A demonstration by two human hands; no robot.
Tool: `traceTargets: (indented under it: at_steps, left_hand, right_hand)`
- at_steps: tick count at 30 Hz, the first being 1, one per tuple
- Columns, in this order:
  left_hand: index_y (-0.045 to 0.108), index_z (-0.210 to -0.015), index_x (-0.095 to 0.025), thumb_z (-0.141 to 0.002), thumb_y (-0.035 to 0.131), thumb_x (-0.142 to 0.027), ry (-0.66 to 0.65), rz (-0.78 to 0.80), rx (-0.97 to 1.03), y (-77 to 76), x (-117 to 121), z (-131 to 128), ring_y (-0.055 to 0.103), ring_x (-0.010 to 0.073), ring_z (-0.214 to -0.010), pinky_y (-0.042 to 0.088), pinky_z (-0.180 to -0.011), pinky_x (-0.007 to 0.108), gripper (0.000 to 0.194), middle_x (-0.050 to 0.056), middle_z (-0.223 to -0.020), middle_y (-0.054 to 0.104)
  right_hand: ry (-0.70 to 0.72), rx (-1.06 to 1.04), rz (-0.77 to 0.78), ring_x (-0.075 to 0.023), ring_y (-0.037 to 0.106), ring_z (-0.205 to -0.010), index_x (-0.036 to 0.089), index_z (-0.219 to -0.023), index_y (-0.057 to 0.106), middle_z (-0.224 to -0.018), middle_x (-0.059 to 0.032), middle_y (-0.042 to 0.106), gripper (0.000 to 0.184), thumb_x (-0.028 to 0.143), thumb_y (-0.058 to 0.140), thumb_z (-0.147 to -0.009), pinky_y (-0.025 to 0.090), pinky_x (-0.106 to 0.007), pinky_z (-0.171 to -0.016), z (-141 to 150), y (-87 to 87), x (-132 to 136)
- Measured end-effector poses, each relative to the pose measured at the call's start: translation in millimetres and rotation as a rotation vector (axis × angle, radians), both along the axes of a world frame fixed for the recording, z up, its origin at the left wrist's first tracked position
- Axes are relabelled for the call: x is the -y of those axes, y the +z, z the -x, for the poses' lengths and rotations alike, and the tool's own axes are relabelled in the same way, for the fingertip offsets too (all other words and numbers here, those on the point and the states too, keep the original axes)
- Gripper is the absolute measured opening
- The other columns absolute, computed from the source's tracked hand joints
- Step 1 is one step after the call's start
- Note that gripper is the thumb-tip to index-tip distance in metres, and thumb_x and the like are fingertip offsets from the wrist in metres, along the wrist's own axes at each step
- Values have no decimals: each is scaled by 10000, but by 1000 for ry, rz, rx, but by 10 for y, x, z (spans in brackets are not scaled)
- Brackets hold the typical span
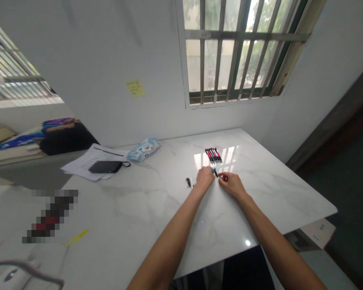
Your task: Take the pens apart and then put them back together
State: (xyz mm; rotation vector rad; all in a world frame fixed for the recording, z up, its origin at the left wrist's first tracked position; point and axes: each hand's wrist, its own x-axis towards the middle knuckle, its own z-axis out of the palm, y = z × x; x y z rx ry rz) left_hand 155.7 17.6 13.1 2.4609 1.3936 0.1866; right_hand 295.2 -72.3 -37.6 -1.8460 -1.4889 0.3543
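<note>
Over the marble-patterned table, my left hand (205, 176) is closed, its fingertips on the teal end of a short teal and black pen piece (215, 173). My right hand (232, 183) is curled in a pinch just beside the piece's black end; whatever lies between its fingers is too small to make out. Beyond both hands, several pens (213, 156) with red, teal and black bodies lie side by side in a neat row. To the left of my left hand are small black pen parts (188, 182), partly hidden near the wrist.
Paper sheets (78, 164) lie at the table's back left under a black phone-like case (105, 166) with a strap. Beside them is a blue-white soft packet (144, 150). A wall with a barred window (238, 56) stands behind the table (133, 213). A cable (27, 266) crosses the lower left.
</note>
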Motion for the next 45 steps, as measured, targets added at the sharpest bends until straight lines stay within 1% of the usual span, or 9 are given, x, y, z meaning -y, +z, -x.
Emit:
traceTargets:
  at_steps: [6,15,21,33,36,39,41,43,45]
  left_hand:
    - [778,-1073,-196,-870,638,-225,-48,-29,34,-63,-33,55,711,269,-1072,520,-932,320,248,136,-1085,772]
    - [755,-1097,-199,-847,656,-199,-17,-48,65,-73,-59,112,714,280,-1044,522,-914,343,268,128,-1089,764]
    - [772,-1017,-223,-883,629,-196,-45,-45,63,-62,-44,63,719,256,-1024,513,-906,317,198,101,-1048,776]
    - [734,-1017,-218,-916,619,-215,-64,-50,99,-69,-29,25,711,247,-1012,504,-888,319,153,87,-1040,773]
    - [720,-1025,-213,-907,650,-236,-73,-47,121,-31,4,48,707,246,-1008,506,-878,317,139,83,-1042,769]
    - [703,-1044,-214,-908,676,-299,-109,-36,302,77,70,110,696,228,-999,507,-882,305,163,66,-1058,761]
    - [697,-1052,-220,-967,601,-339,-135,9,513,157,138,171,688,198,-986,506,-900,285,175,44,-1065,753]
    - [694,-1062,-216,-1039,456,-351,-139,96,710,210,224,234,681,171,-974,509,-919,269,275,36,-1064,745]
    - [695,-1082,-206,-1066,378,-350,-155,163,845,224,325,294,674,165,-1014,508,-960,269,349,48,-1103,732]
  right_hand:
    - [-18,-8,1,-181,683,-713,205,-1079,798,-769,-13,750,292,267,628,-849,468,-280,-743,49,22,-12]
    - [-23,20,11,-179,678,-724,203,-1087,794,-772,-8,747,283,226,636,-853,462,-272,-737,75,32,-11]
    - [-13,23,11,-179,673,-724,193,-1092,791,-777,-16,742,291,208,625,-853,460,-268,-738,84,20,-13]
    - [-7,17,13,-170,671,-713,207,-1089,795,-766,-13,739,291,205,621,-855,468,-261,-730,100,19,-20]
    - [-4,12,11,-168,662,-706,208,-1084,791,-762,-11,733,289,215,613,-856,469,-265,-732,83,22,-14]
    - [-18,-14,-36,-174,641,-697,203,-1084,778,-774,-17,720,277,273,616,-871,479,-285,-743,59,71,6]
    - [-12,-64,-125,-181,622,-715,198,-1069,766,-793,-28,707,266,337,633,-885,491,-304,-761,82,133,26]
    - [77,-203,-199,-186,616,-748,193,-1016,752,-822,-40,699,268,410,672,-882,508,-312,-763,161,200,45]
    - [235,-446,-221,-195,637,-798,192,-1013,729,-883,-50,708,332,478,736,-844,535,-315,-756,289,253,60]
